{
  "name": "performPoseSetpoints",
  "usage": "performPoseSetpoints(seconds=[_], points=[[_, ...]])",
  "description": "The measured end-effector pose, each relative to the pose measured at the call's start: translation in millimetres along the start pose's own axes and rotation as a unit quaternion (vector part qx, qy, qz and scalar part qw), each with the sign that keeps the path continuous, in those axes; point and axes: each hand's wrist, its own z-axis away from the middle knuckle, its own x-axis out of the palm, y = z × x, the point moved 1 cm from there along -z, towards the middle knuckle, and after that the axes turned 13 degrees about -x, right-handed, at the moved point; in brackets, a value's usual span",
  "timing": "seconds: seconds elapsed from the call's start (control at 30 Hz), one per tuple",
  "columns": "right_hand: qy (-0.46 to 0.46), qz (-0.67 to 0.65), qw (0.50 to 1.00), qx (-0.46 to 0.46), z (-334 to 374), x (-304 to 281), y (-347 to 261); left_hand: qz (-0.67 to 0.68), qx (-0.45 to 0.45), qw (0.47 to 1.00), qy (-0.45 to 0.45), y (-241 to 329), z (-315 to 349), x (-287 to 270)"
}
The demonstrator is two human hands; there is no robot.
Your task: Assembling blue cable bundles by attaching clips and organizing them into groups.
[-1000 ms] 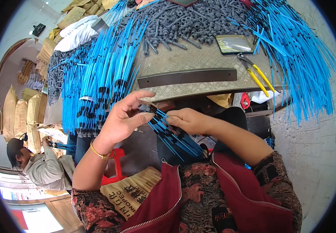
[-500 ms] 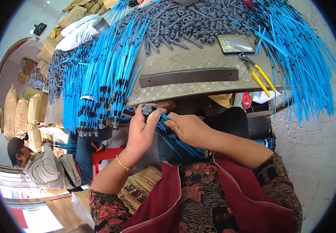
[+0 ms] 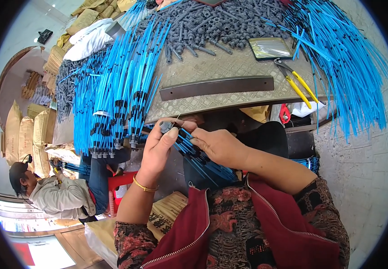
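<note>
My left hand (image 3: 156, 150) is closed around the grey plastic end fittings (image 3: 165, 127) of a bundle, its thumb pressed on top. From there the bundle of thin blue rods (image 3: 218, 172) with black bands slants down to the right across my lap. My right hand (image 3: 218, 147) pinches the bundle just right of the fittings, with its fingertips partly hidden. A thin wire-like piece (image 3: 178, 117) sticks up between the two hands. Both hands are below the table's front edge.
Ahead is a patterned table (image 3: 194, 67) with a dark metal bar (image 3: 216, 88), yellow-handled pliers (image 3: 298, 83), a tray of thin pins (image 3: 270, 48) and piled grey fittings (image 3: 225, 22). Blue rods hang over its right (image 3: 342, 67) and left (image 3: 113, 85) sides. A seated person (image 3: 59, 193) works at left.
My left hand has shifted slightly left, baring more of the grey fittings, and its forearm is more upright. The right hand keeps its grip. The seated person's hands have moved a little.
</note>
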Motion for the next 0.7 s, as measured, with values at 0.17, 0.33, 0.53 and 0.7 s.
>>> performPoseSetpoints(seconds=[0.17,0.33,0.53,0.7], points=[[-0.055,0.052,0.997,-0.028,-6,-7,-3,0.117,-0.005,0.992,-0.041,3,0,8],[-0.051,0.075,0.996,-0.023,-4,-2,-8,0.116,0.007,0.992,-0.038,0,2,10],[-0.018,0.129,0.988,-0.087,7,9,0,0.032,0.047,0.998,0.033,-15,7,21],[-0.042,0.151,0.980,-0.123,18,13,-1,-0.001,0.060,0.992,0.112,-24,16,32]])
